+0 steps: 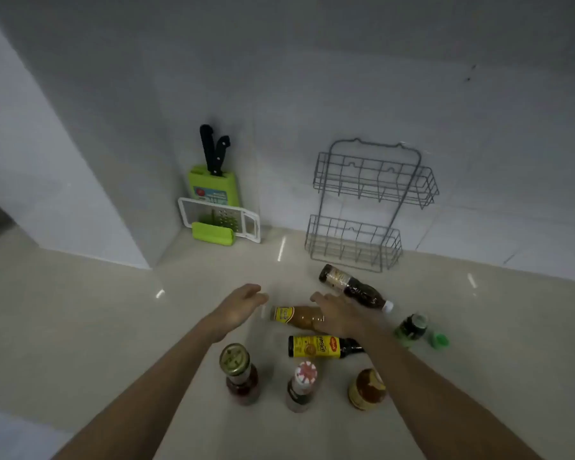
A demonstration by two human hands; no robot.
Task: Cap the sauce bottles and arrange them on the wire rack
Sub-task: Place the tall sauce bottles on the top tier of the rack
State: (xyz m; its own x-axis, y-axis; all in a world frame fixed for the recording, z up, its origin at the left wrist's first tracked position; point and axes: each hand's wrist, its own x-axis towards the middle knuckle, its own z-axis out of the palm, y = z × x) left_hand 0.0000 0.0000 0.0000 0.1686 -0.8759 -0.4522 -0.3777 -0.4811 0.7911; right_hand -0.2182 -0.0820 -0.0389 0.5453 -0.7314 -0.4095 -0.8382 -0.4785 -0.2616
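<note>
Sauce bottles scattered on the pale counter (80, 327), in front of the bare wire rack (367, 207).

Head view: the left hand (241, 307) hovers spread and holding nothing; the right hand (337, 313) lies flat-fingered over a lying amber bottle (294, 316), seemingly touching rather than gripping it. Two dark bottles (354, 287) also lie flat, a green-capped bottle (412, 328) sits at right, and three jars (241, 373) stand nearest.
</note>
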